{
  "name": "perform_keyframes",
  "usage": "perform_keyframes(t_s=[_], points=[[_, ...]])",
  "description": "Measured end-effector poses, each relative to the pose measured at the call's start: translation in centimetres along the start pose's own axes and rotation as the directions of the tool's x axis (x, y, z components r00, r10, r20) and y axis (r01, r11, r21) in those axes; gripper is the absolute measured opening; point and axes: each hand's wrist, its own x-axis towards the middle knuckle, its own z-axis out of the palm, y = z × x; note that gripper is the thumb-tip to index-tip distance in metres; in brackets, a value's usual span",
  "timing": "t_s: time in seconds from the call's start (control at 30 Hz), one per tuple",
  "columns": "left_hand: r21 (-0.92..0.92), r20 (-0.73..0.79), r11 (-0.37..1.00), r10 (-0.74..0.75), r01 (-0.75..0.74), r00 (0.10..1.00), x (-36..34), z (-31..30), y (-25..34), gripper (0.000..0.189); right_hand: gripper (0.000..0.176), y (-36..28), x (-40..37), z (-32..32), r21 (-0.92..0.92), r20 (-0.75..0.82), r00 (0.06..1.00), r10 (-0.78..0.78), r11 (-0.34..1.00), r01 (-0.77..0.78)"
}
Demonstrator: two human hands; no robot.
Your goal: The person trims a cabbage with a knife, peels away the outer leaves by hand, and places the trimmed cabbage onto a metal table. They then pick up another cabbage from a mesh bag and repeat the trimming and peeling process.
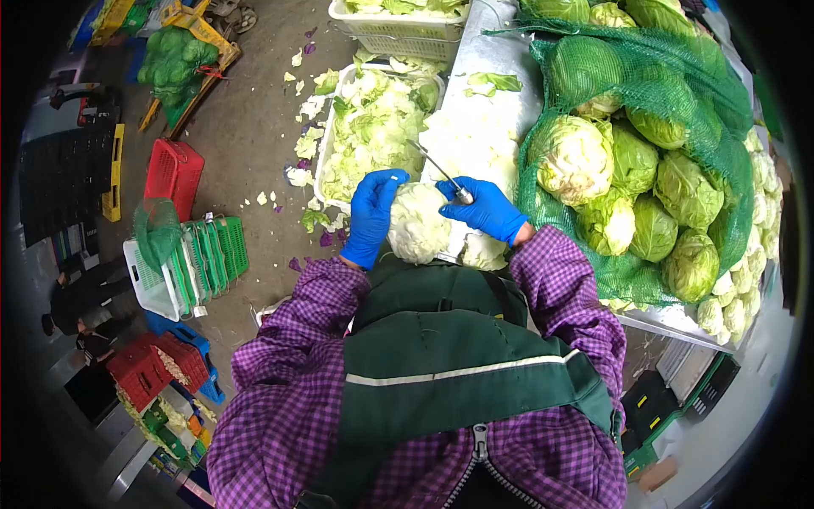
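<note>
A pale, trimmed cabbage head is between my two hands at the near edge of the metal table. My left hand, in a blue glove, touches its left side, fingers bent; whether they pinch a bit of leaf is too small to tell. My right hand, also gloved in blue, is closed around the handle of a knife at the cabbage's right side, its thin blade pointing away and left. Another pale cabbage lies just below my right hand. Cut pale leaves lie beyond the hands.
Green net sacking surrounds several whole cabbages on the right. A white crate of leaves stands beyond my left hand, with another behind it. Red and green crates stand left. A person is at far left.
</note>
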Motion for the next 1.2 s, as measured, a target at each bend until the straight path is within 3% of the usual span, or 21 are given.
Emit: perform_keyframes(t_s=[0.07,0.1,0.17,0.23,0.3,0.37,0.53,0.6,0.63,0.7,0.77,0.83,0.87,0.97,1.0,1.07,1.1,1.13,1.17,1.2], points=[[0.282,0.008,0.942,0.187,-0.181,0.982,-0.4,0.0,0.1,0.073,0.052,0.9,0.6,0.5,-0.096,-0.095,0.941,-0.326,0.944,0.317],[0.240,0.030,0.948,0.206,-0.207,0.978,0.5,1.6,-1.3,0.073,0.052,1.4,0.1,-1.2,-0.143,-0.113,0.940,-0.321,0.942,0.304],[0.274,0.183,0.927,0.212,-0.257,0.960,-1.1,1.4,-1.4,0.071,0.055,1.5,0.0,-0.2,0.021,-0.138,0.965,-0.222,0.974,0.227],[0.237,0.169,0.944,0.191,-0.228,0.967,-1.3,0.7,-0.6,0.071,0.056,2.1,-0.1,0.6,0.060,-0.131,0.977,-0.168,0.982,0.177],[0.036,0.137,0.999,-0.015,0.010,0.990,-1.4,0.0,-0.1,0.072,0.057,1.6,-0.8,1.4,0.093,-0.114,0.987,-0.111,0.988,0.121],[0.024,0.146,1.000,-0.003,0.000,0.989,-1.5,-0.6,-0.3,0.072,0.057,-0.6,-1.6,2.0,0.135,-0.066,0.987,0.144,0.982,-0.135],[-0.048,0.090,0.996,0.076,-0.072,0.993,-2.1,-1.5,-0.5,0.074,0.054,-1.2,-0.9,2.3,-0.070,-0.110,0.990,-0.084,0.995,0.076],[-0.056,0.102,0.994,0.103,-0.098,0.989,-2.4,-1.7,0.6,0.075,0.048,0.3,0.5,2.5,-0.344,-0.144,0.825,-0.546,0.810,0.476],[-0.062,0.119,0.991,0.126,-0.120,0.985,-2.6,-1.7,1.3,0.077,0.048,-1.4,0.1,2.6,-0.343,-0.138,0.823,-0.551,0.806,0.482],[-0.123,0.108,0.985,0.136,-0.123,0.985,-2.9,-2.2,2.2,0.079,0.047,-4.6,-1.2,2.3,0.079,-0.089,0.989,-0.122,0.989,0.129],[-0.189,0.097,0.973,0.152,-0.132,0.984,-3.4,-2.5,2.8,0.082,0.047,-5.1,-1.1,2.6,0.160,-0.129,0.979,-0.156,0.971,0.176],[-0.421,0.033,0.905,0.083,-0.062,0.996,-4.0,-2.4,3.5,0.087,0.048,-5.5,-1.0,2.8,0.357,-0.063,0.997,-0.041,0.932,0.061],[-0.353,0.046,0.928,0.142,-0.117,0.989,-3.8,-2.5,3.6,0.090,0.048,-5.8,-1.4,3.2,0.390,-0.051,0.997,-0.051,0.918,0.067],[-0.439,0.028,0.880,0.213,-0.179,0.977,-4.2,-1.7,5.7,0.086,0.048,-7.7,-2.2,4.4,0.407,-0.169,0.961,-0.219,0.873,0.270],[-0.440,0.025,0.878,0.222,-0.189,0.975,-3.9,-2.6,5.2,0.086,0.048,-8.1,-2.4,4.4,0.401,-0.165,0.960,-0.226,0.874,0.275],[-0.059,0.061,0.998,0.026,-0.023,0.998,-2.3,-5.4,2.7,0.081,0.045,-8.9,-2.4,3.9,0.383,-0.231,0.925,-0.300,0.846,0.370],[-0.058,0.063,0.998,0.041,-0.037,0.997,-1.6,-5.7,2.0,0.081,0.045,-9.0,-2.1,3.6,0.375,-0.231,0.921,-0.313,0.845,0.381],[0.277,0.106,0.929,0.225,-0.246,0.969,-1.0,-5.4,1.5,0.080,0.043,-8.9,-1.9,3.4,0.425,-0.236,0.934,-0.267,0.837,0.346],[0.559,0.206,0.715,0.371,-0.420,0.906,-0.5,-4.9,0.8,0.079,0.041,-8.7,-1.9,3.3,0.474,-0.240,0.947,-0.213,0.826,0.306],[0.242,0.075,0.917,0.309,-0.318,0.948,-1.1,-3.2,1.9,0.096,0.040,-9.4,-2.3,3.4,0.461,-0.273,0.940,-0.205,0.830,0.315]])
